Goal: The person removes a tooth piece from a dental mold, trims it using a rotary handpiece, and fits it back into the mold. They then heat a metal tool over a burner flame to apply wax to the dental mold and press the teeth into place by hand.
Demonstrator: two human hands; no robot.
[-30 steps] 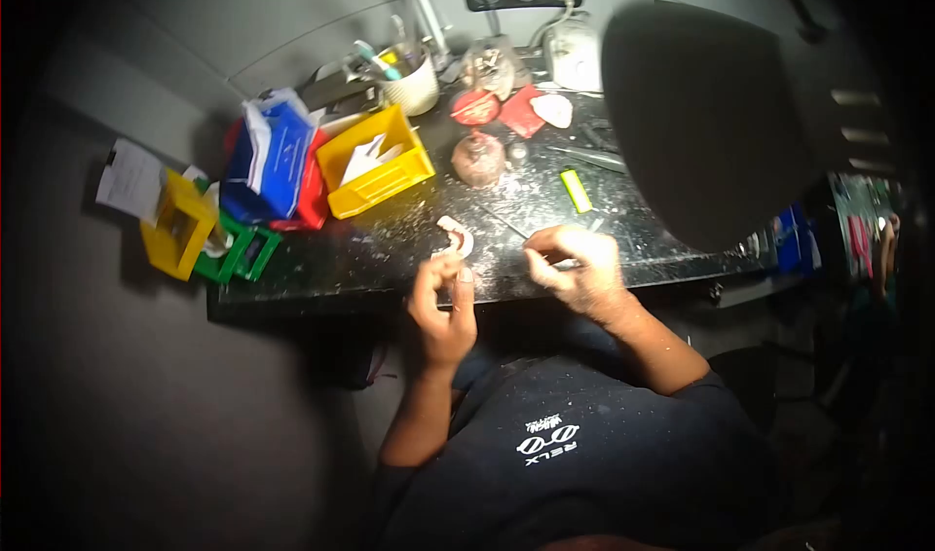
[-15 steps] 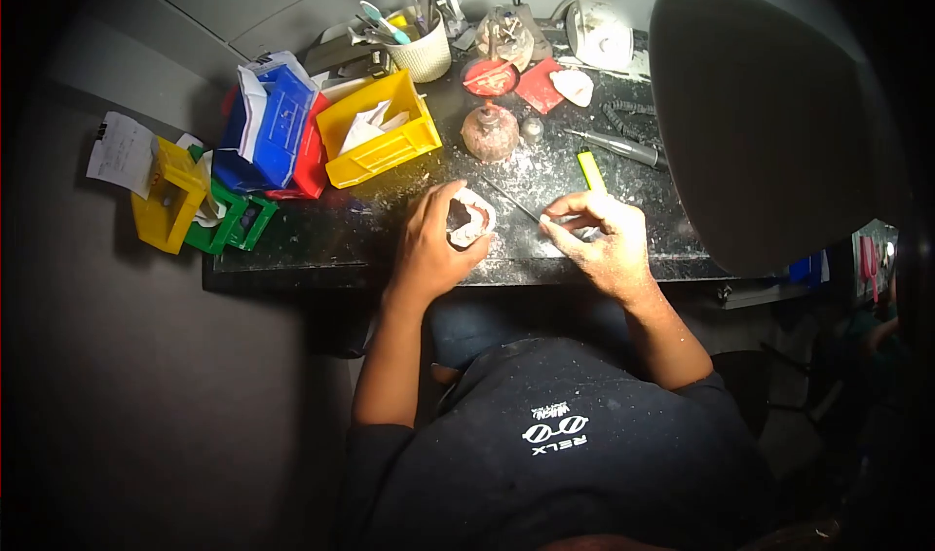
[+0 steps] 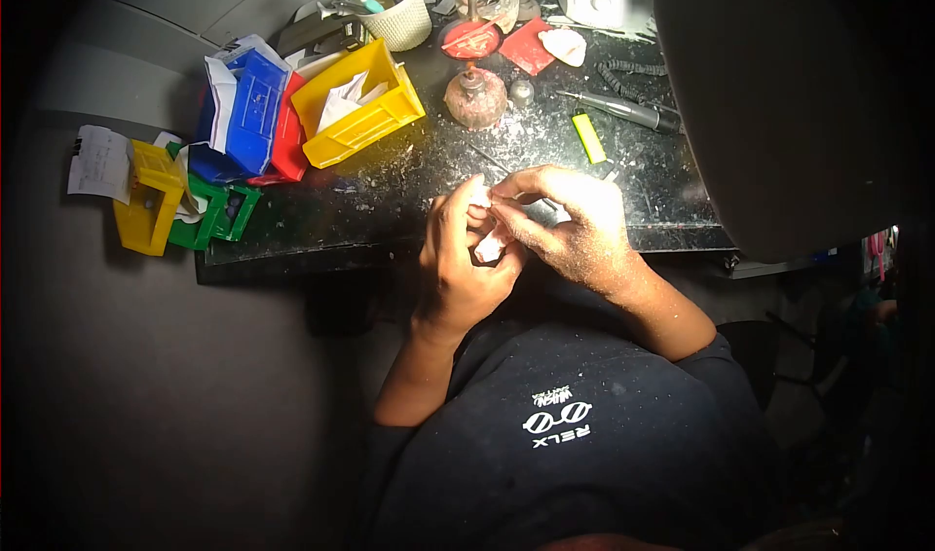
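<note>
My left hand [image 3: 458, 259] is closed round a pale plaster dental model [image 3: 490, 247], curved like an arch, just over the table's front edge. Its fingers cover much of the model. My right hand [image 3: 575, 220] is dusted with white powder, and its thumb and fingertips are pinched together against the model's upper part. Whatever lies in that pinch is too small or hidden to make out. A grey object [image 3: 557, 211] shows under the right hand; I cannot tell whether it is held. A thin dark tool [image 3: 487, 156] lies on the table beyond the hands.
Behind the hands are a round pink-stained burner [image 3: 476, 98], a red dish [image 3: 469, 39], a yellow-green lighter [image 3: 589, 138] and a grey handpiece [image 3: 623, 110]. Yellow [image 3: 362, 128], blue [image 3: 248, 113] and green bins [image 3: 234, 212] stand left. A large dark lamp head [image 3: 779, 113] overhangs the right.
My right hand has moved left to meet the dental model, and its fingertips now touch it. My left hand has turned the model and drawn it toward my body. The view has shifted slightly.
</note>
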